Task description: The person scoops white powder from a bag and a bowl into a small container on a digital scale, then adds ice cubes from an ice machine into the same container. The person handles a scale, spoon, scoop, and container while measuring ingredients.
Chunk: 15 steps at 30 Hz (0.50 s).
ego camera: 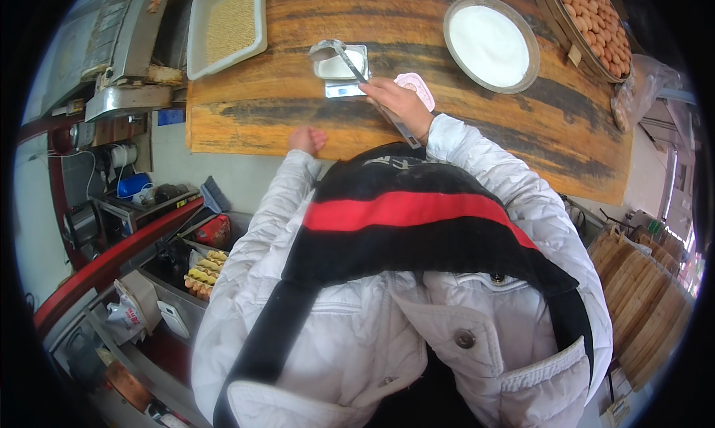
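Note:
My right hand grips the long handle of a metal ladle. The ladle's bowl hangs at the far left side of a small container of white powder, which rests on a digital kitchen scale with a lit display. Beside my right hand lies a pink plastic lid, partly covered by the hand. My left hand rests at the near edge of the wooden table, its fingers curled, with nothing visible in it.
A large bowl of white granules stands at right, near a round basket of brown eggs. At left sits a white tub of pale seeds beside metal equipment. Wooden boards and egg trays flank me.

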Each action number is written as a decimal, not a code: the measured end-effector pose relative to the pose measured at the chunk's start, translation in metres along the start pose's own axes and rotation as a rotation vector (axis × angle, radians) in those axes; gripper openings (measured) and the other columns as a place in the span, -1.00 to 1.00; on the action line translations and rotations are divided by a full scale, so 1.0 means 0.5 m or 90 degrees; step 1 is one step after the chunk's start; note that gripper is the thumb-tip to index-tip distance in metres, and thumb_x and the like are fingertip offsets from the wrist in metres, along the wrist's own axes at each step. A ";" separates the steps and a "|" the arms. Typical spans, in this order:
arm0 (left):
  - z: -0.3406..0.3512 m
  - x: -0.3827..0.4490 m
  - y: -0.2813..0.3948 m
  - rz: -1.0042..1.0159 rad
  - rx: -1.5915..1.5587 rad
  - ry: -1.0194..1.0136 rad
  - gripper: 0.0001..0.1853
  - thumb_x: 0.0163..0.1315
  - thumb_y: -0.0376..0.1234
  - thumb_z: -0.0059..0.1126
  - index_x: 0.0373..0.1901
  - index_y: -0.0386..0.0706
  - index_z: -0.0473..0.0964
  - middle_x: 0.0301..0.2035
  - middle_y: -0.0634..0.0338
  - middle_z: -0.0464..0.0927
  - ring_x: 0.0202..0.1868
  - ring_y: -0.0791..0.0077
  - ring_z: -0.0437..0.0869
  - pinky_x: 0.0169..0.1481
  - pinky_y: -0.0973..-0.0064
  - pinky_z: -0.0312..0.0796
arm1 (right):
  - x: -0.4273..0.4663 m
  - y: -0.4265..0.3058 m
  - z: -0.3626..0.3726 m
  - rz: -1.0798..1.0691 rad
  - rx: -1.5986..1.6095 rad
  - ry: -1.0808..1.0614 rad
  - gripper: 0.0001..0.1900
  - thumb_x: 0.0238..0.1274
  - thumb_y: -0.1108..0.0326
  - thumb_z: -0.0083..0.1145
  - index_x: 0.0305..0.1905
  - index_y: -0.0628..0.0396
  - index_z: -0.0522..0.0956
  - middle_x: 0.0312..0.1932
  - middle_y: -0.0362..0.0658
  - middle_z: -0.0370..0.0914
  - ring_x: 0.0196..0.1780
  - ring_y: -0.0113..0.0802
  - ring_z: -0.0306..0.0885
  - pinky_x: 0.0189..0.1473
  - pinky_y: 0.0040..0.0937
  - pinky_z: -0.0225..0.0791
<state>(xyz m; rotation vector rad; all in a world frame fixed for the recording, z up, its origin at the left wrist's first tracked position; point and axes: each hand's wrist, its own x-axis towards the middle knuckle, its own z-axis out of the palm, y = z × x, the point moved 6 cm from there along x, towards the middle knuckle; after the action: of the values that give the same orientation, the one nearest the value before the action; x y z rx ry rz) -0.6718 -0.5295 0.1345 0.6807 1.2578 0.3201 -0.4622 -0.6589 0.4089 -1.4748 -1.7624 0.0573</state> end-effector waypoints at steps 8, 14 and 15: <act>0.000 0.004 -0.003 -0.002 0.001 -0.011 -0.74 0.25 -0.23 -0.19 -0.19 -0.24 0.33 -0.28 -0.07 0.59 -0.30 0.14 0.68 -0.30 0.33 0.53 | 0.007 0.009 -0.005 0.015 0.021 0.025 -0.68 0.24 0.49 0.04 0.09 0.14 0.45 -0.09 0.00 0.52 -0.11 -0.17 0.56 -0.12 -0.41 0.45; 0.002 0.000 -0.002 -0.002 0.000 -0.009 -0.75 0.25 -0.23 -0.18 -0.20 -0.23 0.32 -0.26 -0.07 0.59 -0.26 0.14 0.67 -0.25 0.32 0.53 | 0.003 0.110 -0.085 0.481 0.446 0.290 -0.67 0.41 0.31 -0.19 0.06 0.35 0.38 -0.10 0.08 0.51 -0.09 -0.22 0.59 -0.07 -0.43 0.49; 0.002 -0.002 -0.001 -0.003 0.001 -0.004 -0.75 0.25 -0.23 -0.18 -0.19 -0.23 0.32 -0.25 -0.07 0.58 -0.25 0.13 0.67 -0.25 0.31 0.52 | -0.001 0.122 -0.114 0.506 0.491 0.344 -0.64 0.43 0.26 -0.20 0.06 0.38 0.37 -0.10 0.10 0.51 -0.09 -0.21 0.59 -0.07 -0.44 0.50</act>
<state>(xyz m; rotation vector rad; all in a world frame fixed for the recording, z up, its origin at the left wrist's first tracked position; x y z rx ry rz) -0.6712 -0.5307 0.1352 0.6802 1.2543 0.3131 -0.3792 -0.6659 0.4153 -1.3206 -0.5327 0.6111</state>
